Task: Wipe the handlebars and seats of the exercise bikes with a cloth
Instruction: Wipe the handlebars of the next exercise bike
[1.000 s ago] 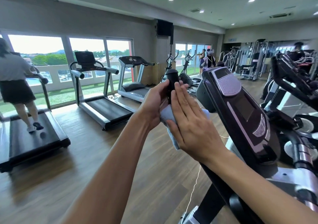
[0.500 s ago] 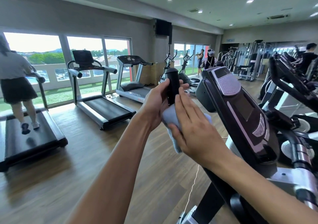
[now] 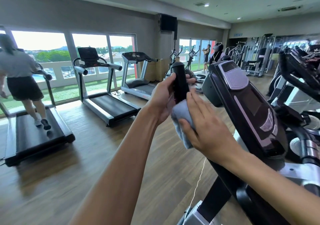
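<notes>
My right hand (image 3: 206,129) has drawn the cloth (image 3: 181,119) down the handlebar grip (image 3: 180,83), exposing more black grip above it. The far-left treadmill walker (image 3: 20,79) has stepped forward.

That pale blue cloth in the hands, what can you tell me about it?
The pale blue cloth looks soft and fleecy, bunched rather than folded. It is wrapped round the lower part of the upright black handlebar grip, with a loose tail hanging below. The right hand presses it with nearly straight fingers and thumb; the left hand curls round the grip from the other side.
</notes>
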### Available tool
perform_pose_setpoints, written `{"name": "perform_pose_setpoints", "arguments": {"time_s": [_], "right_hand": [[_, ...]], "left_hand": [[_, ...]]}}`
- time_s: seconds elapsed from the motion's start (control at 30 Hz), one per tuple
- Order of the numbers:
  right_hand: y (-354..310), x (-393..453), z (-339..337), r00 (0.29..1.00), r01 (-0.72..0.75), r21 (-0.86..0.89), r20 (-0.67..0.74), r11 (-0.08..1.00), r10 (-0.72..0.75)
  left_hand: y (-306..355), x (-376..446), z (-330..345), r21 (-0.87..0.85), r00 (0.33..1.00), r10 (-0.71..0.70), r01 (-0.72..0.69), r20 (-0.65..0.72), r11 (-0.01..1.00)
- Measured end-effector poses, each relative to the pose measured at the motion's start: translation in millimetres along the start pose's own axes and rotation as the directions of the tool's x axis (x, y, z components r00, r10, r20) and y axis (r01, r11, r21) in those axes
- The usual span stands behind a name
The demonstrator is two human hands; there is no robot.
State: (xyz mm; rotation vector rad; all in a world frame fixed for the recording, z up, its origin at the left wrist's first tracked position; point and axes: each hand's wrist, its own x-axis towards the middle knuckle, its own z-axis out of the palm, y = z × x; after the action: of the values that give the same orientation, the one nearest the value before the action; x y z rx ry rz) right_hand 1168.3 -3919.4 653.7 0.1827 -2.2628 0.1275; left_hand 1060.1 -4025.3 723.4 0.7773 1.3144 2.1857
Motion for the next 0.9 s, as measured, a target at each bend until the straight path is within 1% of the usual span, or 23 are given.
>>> {"name": "perform_pose_setpoints", "arguments": {"time_s": [0.03,0.1,0.17,0.23,0.27,0.3,0.37,0.43,0.5,0.57,0.6,0.67,0.73,0.8,0.9], "right_hand": [[2.2,-7.0,-3.6,1.000,0.013,-0.008,0.026,1.000,-0.013],[5.8,-2.6,-4.9,0.999,0.045,-0.017,0.021,0.999,-0.045],[3.9,19.6,0.4,0.998,0.052,-0.015,-0.035,0.999,-0.052],[-2.8,40.2,7.8,0.994,0.020,0.006,-0.107,1.000,-0.019],[-4.7,41.9,10.6,0.993,-0.004,0.024,-0.120,1.000,0.006],[-4.8,37.0,10.3,0.994,-0.021,0.039,-0.107,0.999,0.025],[-2.6,11.4,2.1,0.999,-0.042,0.062,-0.023,0.997,0.043],[1.4,-20.4,-10.7,0.996,-0.051,0.080,0.074,0.995,0.046],[7.4,-33.8,-19.7,0.995,-0.026,0.071,0.098,0.997,0.019],[8.7,-18.2,-15.1,0.997,-0.010,0.081,0.077,0.997,0.004],[6.1,-2.0,-9.8,0.998,-0.023,0.103,0.062,0.994,0.017],[-2.1,30.5,0.2,0.997,-0.071,0.140,0.003,0.988,0.071],[-4.5,37.8,7.6,0.991,-0.122,0.161,-0.033,0.979,0.129],[-0.7,13.2,-3.0,0.990,-0.136,0.186,0.065,0.973,0.126],[6.5,-40.5,-41.1,0.964,-0.070,0.155,0.264,0.985,0.026]], "left_hand": [[-0.5,0.0,1.2,0.023,1.000,0.011,-0.011,-0.008,1.000],[-1.2,-0.6,2.3,0.037,0.999,0.027,-0.026,-0.033,0.999],[-2.5,-2.1,1.9,0.007,0.999,0.016,-0.016,-0.050,1.000],[-2.0,-3.4,0.8,0.003,0.998,0.000,0.000,-0.059,1.000],[-1.4,-3.9,1.0,0.002,0.999,-0.007,0.007,-0.051,1.000],[-0.6,-4.5,1.2,-0.002,0.999,-0.009,0.009,-0.039,1.000],[0.1,-4.3,1.8,0.003,1.000,0.002,-0.001,-0.023,1.000],[-0.5,-3.5,1.7,0.069,1.000,0.018,-0.017,-0.021,0.998],[-2.2,-2.5,2.3,0.120,0.999,0.036,-0.033,-0.018,0.992],[-3.0,-3.3,4.2,0.098,0.999,0.045,-0.041,-0.030,0.994],[-3.1,-3.9,5.1,0.059,0.998,0.044,-0.041,-0.044,0.997],[-2.6,-4.9,5.6,-0.005,0.998,0.021,-0.022,-0.065,1.000],[-1.1,-5.6,5.9,-0.004,0.997,0.015,-0.015,-0.070,1.000],[-1.5,-6.1,8.5,0.047,0.996,0.041,-0.038,-0.074,0.998],[-1.7,-7.2,8.3,0.152,0.994,0.085,-0.073,-0.074,0.986]]}}
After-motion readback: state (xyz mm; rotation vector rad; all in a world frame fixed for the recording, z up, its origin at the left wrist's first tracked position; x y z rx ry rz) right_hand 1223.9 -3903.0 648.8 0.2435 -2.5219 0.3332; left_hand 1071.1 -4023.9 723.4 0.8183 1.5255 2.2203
